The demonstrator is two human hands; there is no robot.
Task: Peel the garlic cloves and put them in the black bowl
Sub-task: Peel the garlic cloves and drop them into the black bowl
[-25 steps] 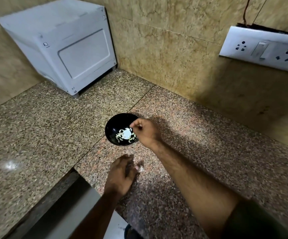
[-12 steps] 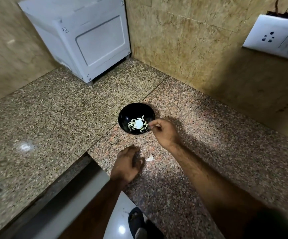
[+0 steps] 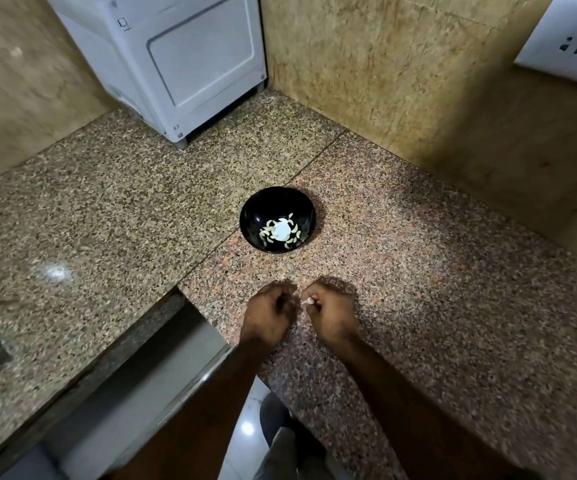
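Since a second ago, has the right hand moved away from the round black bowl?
Yes. The right hand has pulled back from the black bowl toward the counter's near edge, and now sits beside the left hand.

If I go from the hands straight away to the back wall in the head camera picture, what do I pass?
Left hand and right hand side by side with a small garlic piece → bare granite counter → black bowl with garlic cloves → white appliance against the wall.
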